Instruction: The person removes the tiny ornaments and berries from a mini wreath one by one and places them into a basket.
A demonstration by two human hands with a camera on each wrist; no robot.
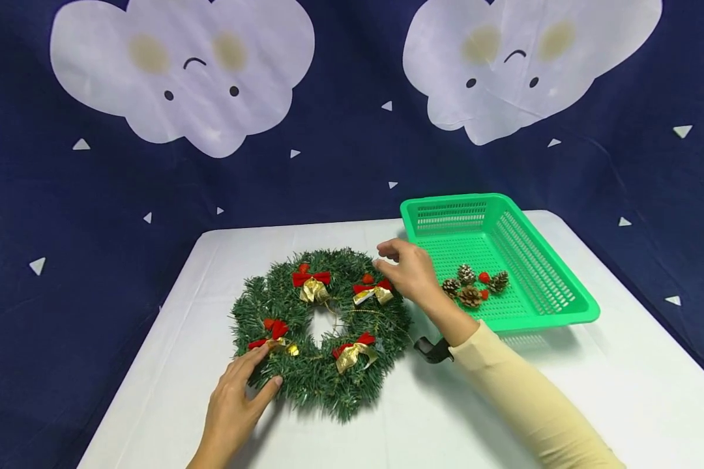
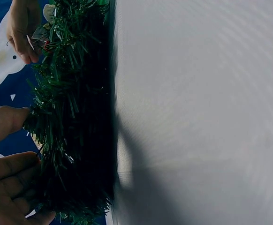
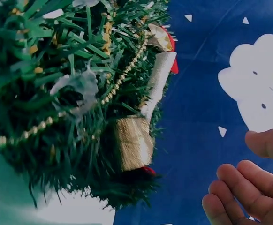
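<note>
A green tinsel wreath (image 1: 322, 391) lies flat on the table, decorated with red-and-gold bows, small red berries and a thin gold bead string (image 3: 125, 75). My left hand (image 1: 234, 397) rests at its lower left edge, fingertips by a red bow (image 1: 276, 329) and thumb at the greenery. In the left wrist view, the thumb and fingers of the left hand (image 2: 12, 173) spread along the wreath's side. My right hand (image 1: 410, 268) hovers at the upper right edge, beside another bow (image 1: 374, 293). Its loosely bent fingers hold nothing in the right wrist view.
To the right stands a green plastic basket (image 1: 563, 319), with several pine cones (image 1: 470, 296) and red berries (image 1: 484, 277) in it. A white cloth covers the table (image 1: 170, 391). Behind hangs a dark blue curtain (image 1: 352, 130) with clouds.
</note>
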